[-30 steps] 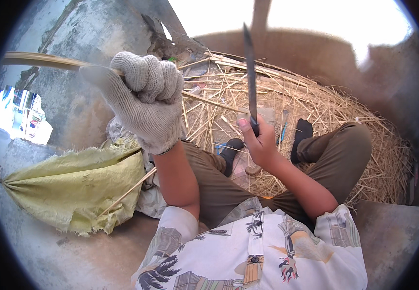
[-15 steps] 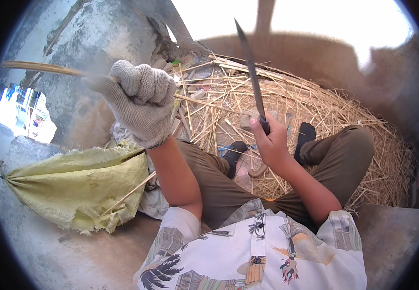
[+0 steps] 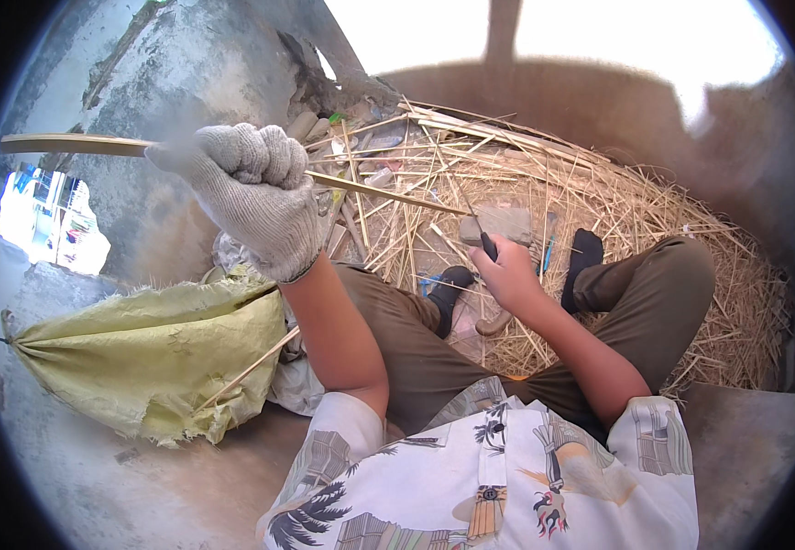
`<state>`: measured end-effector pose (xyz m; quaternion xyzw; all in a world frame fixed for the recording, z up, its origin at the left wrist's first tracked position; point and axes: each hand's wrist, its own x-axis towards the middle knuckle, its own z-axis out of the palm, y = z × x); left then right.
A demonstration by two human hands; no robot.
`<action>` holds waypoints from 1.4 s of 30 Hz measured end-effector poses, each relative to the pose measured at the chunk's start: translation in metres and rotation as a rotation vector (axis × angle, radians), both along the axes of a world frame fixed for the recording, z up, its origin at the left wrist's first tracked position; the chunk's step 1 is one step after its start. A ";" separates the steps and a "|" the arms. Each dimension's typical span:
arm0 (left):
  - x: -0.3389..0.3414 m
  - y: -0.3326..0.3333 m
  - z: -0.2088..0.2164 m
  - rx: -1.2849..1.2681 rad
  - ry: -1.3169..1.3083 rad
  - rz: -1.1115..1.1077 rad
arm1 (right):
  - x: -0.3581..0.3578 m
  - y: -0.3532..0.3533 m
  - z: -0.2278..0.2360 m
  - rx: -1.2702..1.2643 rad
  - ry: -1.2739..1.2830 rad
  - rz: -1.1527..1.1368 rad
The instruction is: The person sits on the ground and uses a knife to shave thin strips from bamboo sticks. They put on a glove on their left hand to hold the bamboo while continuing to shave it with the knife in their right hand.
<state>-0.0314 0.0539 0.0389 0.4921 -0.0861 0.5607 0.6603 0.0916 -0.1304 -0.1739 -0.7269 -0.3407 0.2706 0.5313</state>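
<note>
My left hand [image 3: 255,197], in a knitted grey-white glove, is closed round a long, thin bamboo-like strip [image 3: 383,192]. One length of the strip sticks out to the far left; the other slants down to the right. Bare, my right hand [image 3: 515,278] grips the black handle of a knife [image 3: 488,245]. The narrow blade shows nearly edge-on, pointing up and away, at the strip's right end. Whether it touches the strip I cannot tell. Just behind the knife lies a greyish block [image 3: 507,223] on the ground, between my feet and the straw-like litter.
Pale shavings and split strips [image 3: 690,302] cover the ground ahead and right. A yellow-green woven sack [image 3: 150,348] lies at my left, with a thin stick [image 3: 251,367] across it. A curved brown piece [image 3: 493,324] rests between my legs. Rough walls [image 3: 205,73] stand close by.
The knife has swung down from upright beside the strip to the strip's right end. The strip has turned to show a broader face. My left hand has shifted slightly.
</note>
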 end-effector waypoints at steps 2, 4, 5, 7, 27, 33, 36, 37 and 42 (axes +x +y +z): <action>0.001 -0.009 0.001 -0.040 0.034 0.242 | -0.014 -0.005 0.019 0.151 -0.073 -0.057; 0.000 -0.016 0.004 -0.073 0.021 0.374 | -0.024 -0.012 0.016 0.283 -0.151 0.003; 0.000 -0.018 0.006 -0.084 -0.007 0.383 | -0.028 -0.015 0.016 0.349 -0.189 0.030; -0.005 -0.023 0.011 -0.052 -0.066 0.258 | -0.031 -0.006 0.001 0.382 -0.259 0.016; -0.219 -0.061 0.024 0.174 -0.475 0.019 | 0.156 -0.012 -0.159 0.033 1.312 -0.657; -0.202 -0.049 0.028 0.140 -0.402 0.145 | 0.127 -0.007 -0.061 0.197 1.166 -0.543; -0.173 -0.043 0.031 0.200 -0.325 0.149 | 0.121 -0.006 -0.020 0.284 1.106 -0.515; -0.162 -0.040 0.032 0.227 -0.301 0.130 | 0.120 -0.005 -0.009 0.320 1.088 -0.510; -0.084 -0.025 0.036 0.222 -0.127 -0.121 | 0.102 -0.006 0.040 0.268 0.707 -0.291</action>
